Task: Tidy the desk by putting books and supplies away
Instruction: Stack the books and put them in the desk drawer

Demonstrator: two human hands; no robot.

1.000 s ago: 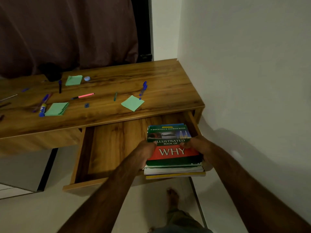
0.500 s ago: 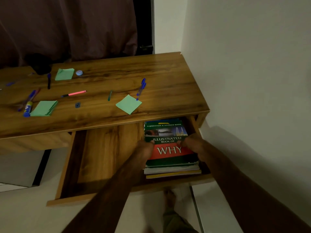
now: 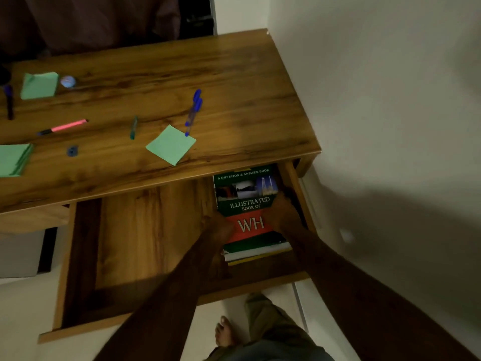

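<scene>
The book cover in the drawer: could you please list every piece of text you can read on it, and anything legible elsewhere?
"A QUESTION & ANSWER BOOK": top strip of the book cover.
"ILLUSTRATED BOOK OF": green band below the photos.
"WH": red band; the right hand hides what follows.
Pens and green notes on the desk: no readable text.

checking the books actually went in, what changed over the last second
The stack of books, held between the left hand and right hand, went from hanging over the drawer's front edge to lying deeper inside, at its right end, partly under the desktop. Both hands still hold it. The pens and green notes on the desk lie as before.
</scene>
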